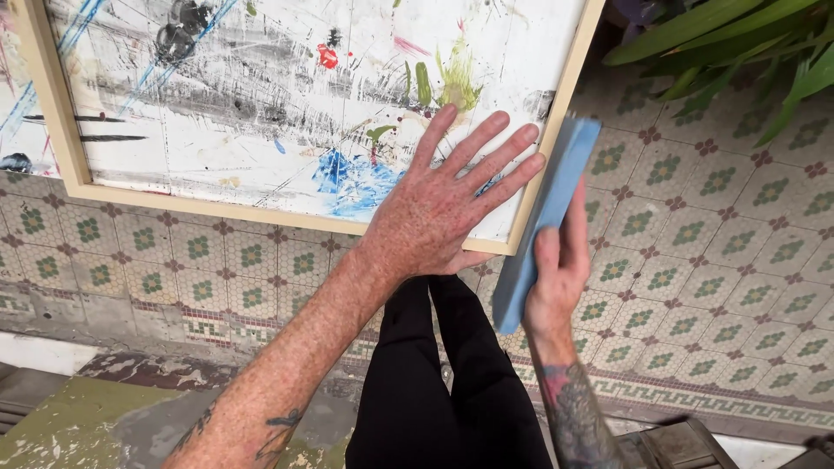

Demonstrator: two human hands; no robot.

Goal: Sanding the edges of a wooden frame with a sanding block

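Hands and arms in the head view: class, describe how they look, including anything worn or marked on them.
Both forearms are bare, with no sleeves, gloves, rings or watch showing. The left hand has dark line tattoos up its forearm. The right hand has a dense, colourful tattoo covering its forearm.

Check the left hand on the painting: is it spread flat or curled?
Spread flat. The left hand lies palm down on the painting, fingers splayed toward the frame.
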